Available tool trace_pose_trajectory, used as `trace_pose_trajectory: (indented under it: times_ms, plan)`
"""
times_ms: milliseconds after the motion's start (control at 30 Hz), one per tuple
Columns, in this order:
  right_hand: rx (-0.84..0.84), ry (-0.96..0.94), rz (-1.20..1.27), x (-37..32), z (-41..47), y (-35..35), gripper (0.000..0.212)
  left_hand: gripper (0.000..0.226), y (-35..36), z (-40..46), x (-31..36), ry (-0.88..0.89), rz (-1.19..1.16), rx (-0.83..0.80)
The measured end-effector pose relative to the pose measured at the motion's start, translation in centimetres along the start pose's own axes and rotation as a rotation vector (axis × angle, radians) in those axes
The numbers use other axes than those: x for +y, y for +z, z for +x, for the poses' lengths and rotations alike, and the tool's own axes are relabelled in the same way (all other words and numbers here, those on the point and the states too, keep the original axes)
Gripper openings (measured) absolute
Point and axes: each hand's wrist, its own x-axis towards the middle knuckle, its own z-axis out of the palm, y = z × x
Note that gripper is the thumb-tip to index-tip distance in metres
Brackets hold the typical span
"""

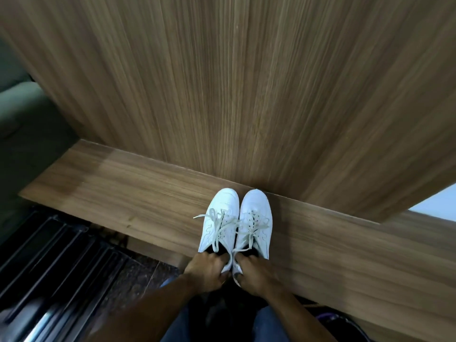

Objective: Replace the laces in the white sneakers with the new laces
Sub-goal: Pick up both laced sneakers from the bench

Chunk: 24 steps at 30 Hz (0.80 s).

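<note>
Two white sneakers stand side by side on a wooden ledge [123,191], toes against the wood panel behind. The left sneaker [219,218] and the right sneaker [256,215] both carry white laces tied in loose bows [229,224]. My left hand [208,270] grips the heel of the left sneaker, fingers curled into its opening. My right hand [254,274] grips the heel of the right sneaker the same way. No other laces are in view.
A tall wood-grain panel [234,82] rises behind the ledge. Dark slatted metal rails [56,267] lie at the lower left, over a dark stone floor. A grey-green cushion [24,124] sits at the left. My legs in blue jeans [269,324] are below.
</note>
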Motion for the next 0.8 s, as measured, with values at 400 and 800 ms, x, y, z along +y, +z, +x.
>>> trace_pose_trajectory:
  times_ms: [400, 800]
  plan:
    - [-0.15, -0.036, 0.049, -1.8, -4.9, -9.4, 0.029, 0.045, -9.9, -4.3, 4.7, -0.153, -0.063, -0.254]
    - [-0.255, -0.359, -0.156, -8.6, -3.9, -16.9, 0.039, 0.042, -15.6, -11.5, 3.6, -0.475, -0.342, -0.068]
